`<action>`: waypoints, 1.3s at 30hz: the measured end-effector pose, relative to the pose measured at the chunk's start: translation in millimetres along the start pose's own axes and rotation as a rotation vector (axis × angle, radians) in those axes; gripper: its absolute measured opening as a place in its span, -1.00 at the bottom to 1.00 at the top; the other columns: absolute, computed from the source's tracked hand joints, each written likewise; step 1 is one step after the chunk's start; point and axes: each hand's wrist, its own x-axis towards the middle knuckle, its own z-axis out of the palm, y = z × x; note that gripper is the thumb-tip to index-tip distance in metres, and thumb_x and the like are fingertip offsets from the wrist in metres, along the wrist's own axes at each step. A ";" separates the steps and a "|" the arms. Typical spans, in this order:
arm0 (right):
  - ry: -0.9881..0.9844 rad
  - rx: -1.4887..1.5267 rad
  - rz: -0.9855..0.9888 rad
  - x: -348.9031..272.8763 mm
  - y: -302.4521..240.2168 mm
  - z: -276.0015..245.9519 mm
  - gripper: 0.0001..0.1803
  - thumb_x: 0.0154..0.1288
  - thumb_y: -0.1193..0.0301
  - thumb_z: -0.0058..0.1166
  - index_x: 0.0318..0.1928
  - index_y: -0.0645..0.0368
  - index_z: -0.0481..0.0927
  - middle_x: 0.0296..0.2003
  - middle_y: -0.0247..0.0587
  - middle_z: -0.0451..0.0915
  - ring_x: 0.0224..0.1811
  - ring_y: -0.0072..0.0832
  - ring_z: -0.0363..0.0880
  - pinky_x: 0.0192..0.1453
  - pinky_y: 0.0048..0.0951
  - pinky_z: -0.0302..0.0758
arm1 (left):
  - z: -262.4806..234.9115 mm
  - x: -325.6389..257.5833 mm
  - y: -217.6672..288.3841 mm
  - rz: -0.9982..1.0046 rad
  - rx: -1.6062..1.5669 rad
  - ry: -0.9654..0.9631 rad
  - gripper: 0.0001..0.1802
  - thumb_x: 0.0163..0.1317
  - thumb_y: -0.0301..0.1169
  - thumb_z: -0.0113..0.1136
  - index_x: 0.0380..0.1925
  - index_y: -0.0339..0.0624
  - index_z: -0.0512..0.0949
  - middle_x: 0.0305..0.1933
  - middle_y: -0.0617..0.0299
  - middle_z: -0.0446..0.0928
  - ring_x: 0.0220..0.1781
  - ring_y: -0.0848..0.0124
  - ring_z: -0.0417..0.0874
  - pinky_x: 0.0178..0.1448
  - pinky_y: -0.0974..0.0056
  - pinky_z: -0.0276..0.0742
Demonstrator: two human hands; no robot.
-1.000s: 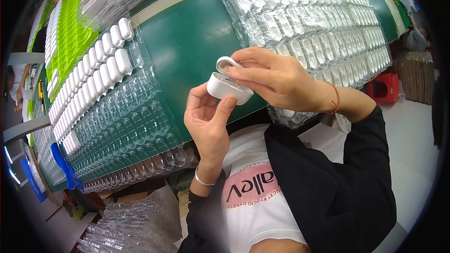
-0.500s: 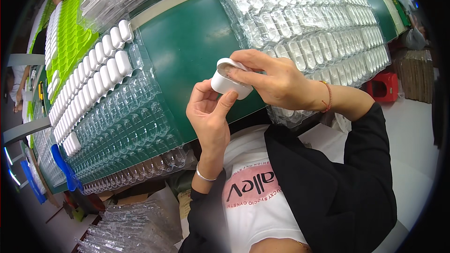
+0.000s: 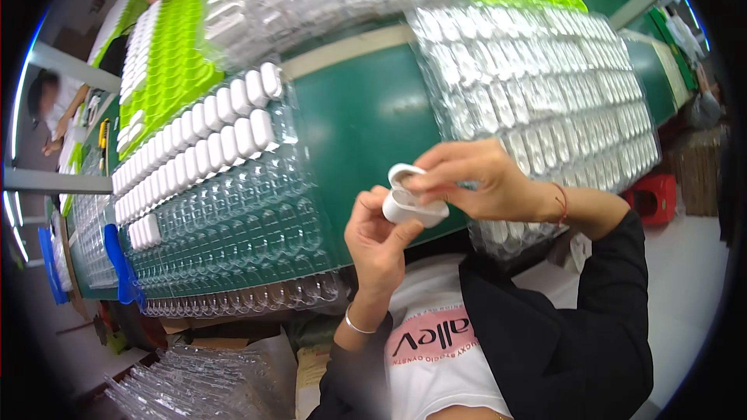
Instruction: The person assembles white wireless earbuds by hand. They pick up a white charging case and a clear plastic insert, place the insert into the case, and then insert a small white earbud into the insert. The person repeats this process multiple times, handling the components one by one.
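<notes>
I count: wearer's left hand (image 3: 375,255), one; wearer's right hand (image 3: 484,177), one; open white case (image 3: 419,211), one; red stool (image 3: 654,199), one.

Wearer's clothing: black jacket (image 3: 560,319), worn open; right sleeve (image 3: 611,264) ends near the elbow. Beneath it, white T-shirt (image 3: 436,381); chest bears pink printed patch (image 3: 461,322) with large dark lettering, smaller reddish lettering below. Left hand (image 3: 375,247): bare, slim silver-coloured bangle (image 3: 355,327) at wrist. Right hand (image 3: 486,179): bare, thin reddish cord (image 3: 563,204) at wrist.
</notes>
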 end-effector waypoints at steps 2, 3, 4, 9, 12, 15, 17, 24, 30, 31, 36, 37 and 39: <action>-0.032 -0.018 -0.027 1.3 -3.7 0.7 -0.68 0.03 0.62 0.29 -0.15 0.07 0.71 -0.20 -0.19 0.67 -0.23 -0.39 0.66 -0.24 -0.46 0.57 | -3.8 -2.5 -1.1 0.097 -0.016 -0.077 -0.67 0.08 -0.65 0.34 -0.23 -0.22 0.39 -0.18 0.26 0.42 -0.12 0.50 0.48 0.07 0.33 0.44; -0.045 -0.061 -0.056 0.1 -6.0 0.2 -0.68 0.03 0.59 0.30 -0.15 0.04 0.72 -0.20 -0.23 0.66 -0.25 -0.39 0.63 -0.24 -0.45 0.54 | -3.2 -5.7 0.5 0.109 0.010 -0.097 -0.67 0.09 -0.64 0.34 -0.22 -0.22 0.39 -0.19 0.25 0.42 -0.15 0.51 0.47 0.06 0.34 0.45; -0.057 -0.102 -0.084 2.5 -7.2 -0.4 -0.69 0.03 0.57 0.31 -0.16 0.01 0.72 -0.20 -0.27 0.65 -0.27 -0.39 0.60 -0.25 -0.45 0.52 | -3.4 -7.5 1.5 0.086 -0.017 -0.077 -0.68 0.11 -0.63 0.32 -0.21 -0.23 0.39 -0.17 0.25 0.42 -0.13 0.50 0.48 0.06 0.34 0.45; 0.074 -0.353 -0.242 13.0 -9.5 6.7 -0.67 0.01 0.48 0.36 -0.14 0.02 0.68 -0.14 -0.29 0.47 -0.47 -0.45 0.36 -0.39 -0.48 0.42 | 6.0 -1.9 11.0 0.126 -0.053 0.126 -0.70 0.19 -0.62 0.26 -0.16 -0.25 0.36 -0.13 0.24 0.43 -0.06 0.49 0.50 0.06 0.36 0.47; 0.100 -0.338 -0.226 15.9 -23.2 7.2 -0.66 0.00 0.48 0.38 -0.14 0.08 0.65 -0.26 -0.28 0.51 -0.54 -0.43 0.39 -0.52 -0.45 0.38 | 4.9 3.9 21.2 0.234 0.001 0.170 -0.70 0.21 -0.62 0.24 -0.12 -0.25 0.36 -0.13 0.26 0.44 -0.05 0.50 0.51 0.06 0.37 0.47; -0.046 -0.125 -0.160 21.7 -6.4 13.0 -0.69 0.00 0.49 0.38 -0.18 0.12 0.64 -0.40 -0.26 0.53 -0.53 -0.36 0.48 -0.50 -0.41 0.41 | -4.0 5.2 19.5 0.247 -0.007 0.082 -0.65 0.22 -0.63 0.22 -0.03 -0.27 0.35 -0.04 0.22 0.44 0.05 0.43 0.50 0.14 0.31 0.45; 0.003 -0.119 -0.147 33.8 -1.2 13.9 -0.76 0.03 0.54 0.33 -0.23 0.16 0.63 -0.51 -0.22 0.55 -0.53 -0.31 0.53 -0.46 -0.37 0.44 | 6.0 8.2 20.8 0.239 -0.005 0.173 -0.62 0.27 -0.57 0.18 0.05 -0.33 0.32 0.09 0.10 0.41 0.15 0.37 0.46 0.21 0.23 0.43; 0.155 -0.362 -0.121 220.2 62.4 -28.1 -0.85 0.28 0.43 0.08 -0.24 0.24 0.63 -0.51 -0.18 0.62 -0.52 -0.43 0.56 -0.41 -0.48 0.42 | -12.2 -24.1 53.2 0.317 0.448 0.037 -0.67 0.32 -0.62 -0.01 0.08 -0.36 0.34 0.15 -0.02 0.34 0.12 0.31 0.45 0.14 0.25 0.47; 0.157 -0.699 -0.249 355.1 135.9 -41.6 -0.81 0.26 0.36 0.04 -0.18 0.09 0.66 -0.34 -0.13 0.67 -0.25 -0.10 0.62 -0.13 -0.20 0.53 | -20.5 -27.0 65.6 0.322 0.429 0.108 -0.81 0.48 -0.40 -0.14 -0.16 -0.33 0.39 -0.20 0.00 0.51 -0.29 0.42 0.53 -0.19 0.36 0.52; 0.135 -0.720 -0.272 363.9 138.4 -33.2 -0.81 0.27 0.36 0.03 -0.18 0.07 0.66 -0.29 -0.15 0.66 -0.20 -0.12 0.61 -0.10 -0.19 0.52 | -23.0 -27.9 66.2 0.299 0.409 0.135 -0.81 0.48 -0.40 -0.14 -0.16 -0.32 0.39 -0.21 0.01 0.51 -0.29 0.43 0.53 -0.21 0.37 0.51; 0.048 -0.801 -0.292 393.2 153.7 -13.9 -0.77 0.28 0.38 0.01 -0.12 -0.03 0.67 -0.10 -0.25 0.64 0.00 -0.17 0.56 0.02 -0.17 0.51 | -33.9 -34.1 71.2 0.206 0.392 0.219 -0.84 0.48 -0.41 -0.13 -0.18 -0.29 0.39 -0.25 0.06 0.52 -0.36 0.50 0.48 -0.31 0.43 0.45; 0.034 -0.794 -0.290 395.0 154.9 -10.9 -0.76 0.28 0.39 0.01 -0.10 -0.03 0.67 -0.09 -0.25 0.64 0.01 -0.17 0.56 0.03 -0.17 0.51 | -35.7 -35.7 74.0 0.209 0.418 0.219 -0.84 0.48 -0.42 -0.12 -0.17 -0.29 0.39 -0.25 0.07 0.52 -0.38 0.52 0.47 -0.33 0.45 0.43; 0.033 -0.802 -0.294 396.0 157.2 -7.1 -0.75 0.28 0.39 0.00 -0.09 -0.03 0.67 -0.09 -0.24 0.65 -0.01 -0.15 0.57 0.03 -0.17 0.51 | -39.6 -38.4 80.6 0.215 0.474 0.219 -0.85 0.47 -0.42 -0.12 -0.17 -0.29 0.40 -0.27 0.09 0.53 -0.42 0.56 0.43 -0.36 0.48 0.39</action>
